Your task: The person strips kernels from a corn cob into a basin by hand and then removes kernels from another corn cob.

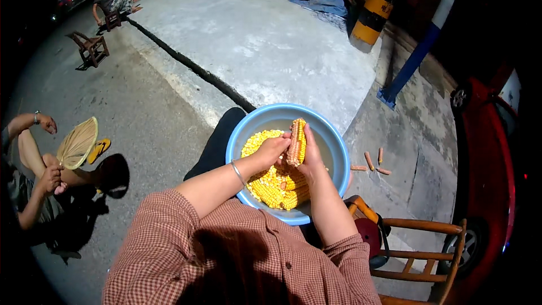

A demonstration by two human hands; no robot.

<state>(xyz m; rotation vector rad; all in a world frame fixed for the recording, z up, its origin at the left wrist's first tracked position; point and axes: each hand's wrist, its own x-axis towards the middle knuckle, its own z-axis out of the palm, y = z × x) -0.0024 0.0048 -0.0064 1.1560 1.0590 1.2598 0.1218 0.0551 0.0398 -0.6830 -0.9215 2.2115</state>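
A half-stripped corn cob [296, 143] stands nearly upright over a blue basin [232, 152] on my lap. Its left side is bare and pinkish; yellow kernels still cover its right side. My right hand [311, 149] wraps round the cob from the right. My left hand [272, 151], with a silver bangle at the wrist, presses its fingers against the stripped side; its fingertips are partly hidden behind the cob. Below my hands, loose yellow kernels [261, 137] and several whole corn cobs [268, 192] lie in the basin.
Bare cobs [369, 161] lie on the ground right of the basin. A wooden chair [423, 226] stands at lower right, near a red car [485, 158]. At left a seated person holds a woven fan [79, 142]. A small wooden chair [89, 49] and striped post [377, 8] stand farther off.
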